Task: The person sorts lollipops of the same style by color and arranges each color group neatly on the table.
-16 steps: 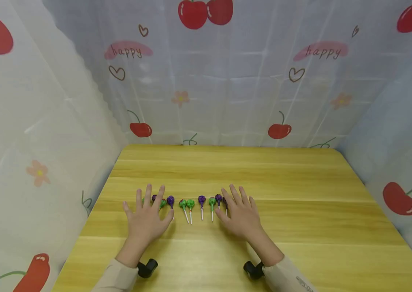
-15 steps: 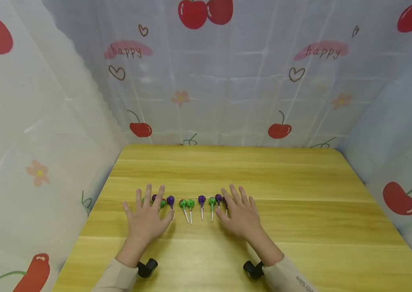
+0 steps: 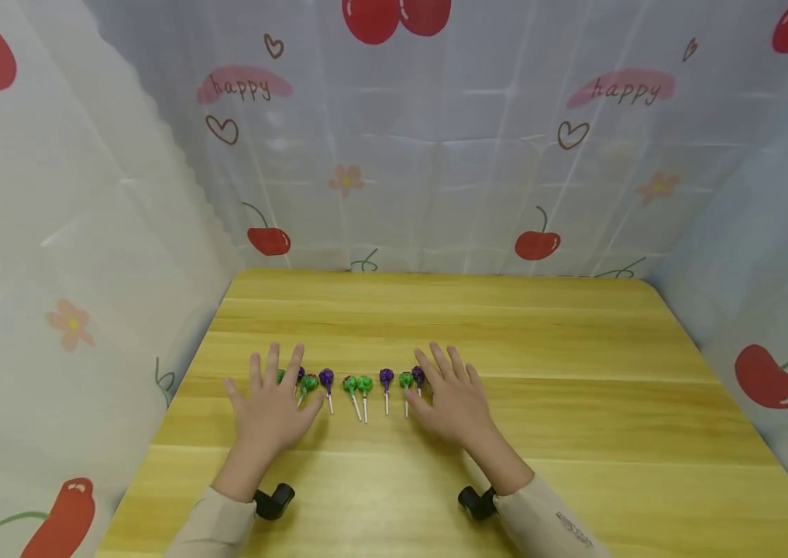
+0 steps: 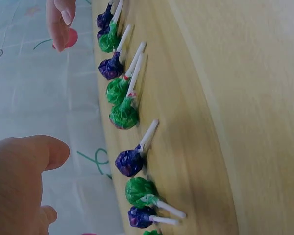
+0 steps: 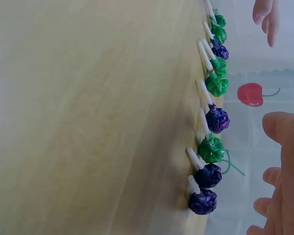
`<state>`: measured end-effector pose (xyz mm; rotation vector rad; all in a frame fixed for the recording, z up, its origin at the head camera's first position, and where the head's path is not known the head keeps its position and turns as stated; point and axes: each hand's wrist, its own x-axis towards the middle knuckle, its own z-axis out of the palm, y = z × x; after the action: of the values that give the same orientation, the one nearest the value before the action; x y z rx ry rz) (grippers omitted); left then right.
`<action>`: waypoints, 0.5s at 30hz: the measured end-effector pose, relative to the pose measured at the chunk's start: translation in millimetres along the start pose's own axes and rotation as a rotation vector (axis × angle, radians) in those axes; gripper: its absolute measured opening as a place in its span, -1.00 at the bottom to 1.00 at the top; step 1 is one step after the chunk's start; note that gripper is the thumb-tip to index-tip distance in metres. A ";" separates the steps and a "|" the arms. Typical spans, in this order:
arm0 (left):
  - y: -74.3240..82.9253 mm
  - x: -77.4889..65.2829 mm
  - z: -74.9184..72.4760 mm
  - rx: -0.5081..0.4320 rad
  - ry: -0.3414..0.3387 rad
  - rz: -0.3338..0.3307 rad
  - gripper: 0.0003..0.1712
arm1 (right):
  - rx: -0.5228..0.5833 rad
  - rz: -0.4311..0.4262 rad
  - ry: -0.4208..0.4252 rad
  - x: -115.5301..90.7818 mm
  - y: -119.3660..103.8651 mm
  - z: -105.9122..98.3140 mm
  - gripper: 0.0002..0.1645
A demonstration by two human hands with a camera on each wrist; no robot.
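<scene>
1. The left hand point(image 3: 268, 412) is open wide, fingers straight and spread, thumb out to the side; it is empty and hovers over the left end of a row of lollipops point(image 3: 365, 385).
2. The right hand point(image 3: 456, 404) is likewise spread and empty, above the right end of the row, its thumb apart from the candy in the right wrist view.
3. The lollipops lie across the table point(image 3: 561, 333), beneath and between the hands, some partly covered by fingers.
4. Each candy head is enclosed in a twisted wrapper point(image 5: 217, 84), green or purple (the flavours cannot be read).
5. The heads point away from the person and the white sticks point(image 4: 150, 133) towards the person, so the long axes run roughly front to back. Two green ones sit close together mid-row, the left one's stick slanting rightward; a green one by the left hand slants leftward.
6. Beige sleeves point(image 3: 215, 521) cover the forearms, with a black fitting point(image 3: 283, 498) at each wrist.
7. Beyond the table hangs a pale curtain point(image 3: 435, 178) printed with cherries, hearts and "happy".
</scene>
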<state>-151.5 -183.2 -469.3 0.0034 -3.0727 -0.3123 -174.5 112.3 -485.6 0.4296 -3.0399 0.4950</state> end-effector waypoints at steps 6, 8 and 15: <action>-11.3 2.5 -4.5 -0.014 -0.002 -0.025 -0.03 | 0.012 -0.066 0.012 15.3 -13.3 -2.0 -0.13; -14.5 3.3 -5.7 -0.023 0.011 -0.031 -0.04 | 0.006 -0.082 -0.003 21.0 -18.8 -1.9 -0.12; -31.0 9.8 -7.4 -0.083 0.032 -0.043 -0.16 | 0.059 -0.149 -0.061 43.1 -39.6 4.4 -0.12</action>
<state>-161.0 -215.1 -467.7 0.0699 -3.0291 -0.4374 -205.0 63.4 -474.4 0.6809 -3.0254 0.5733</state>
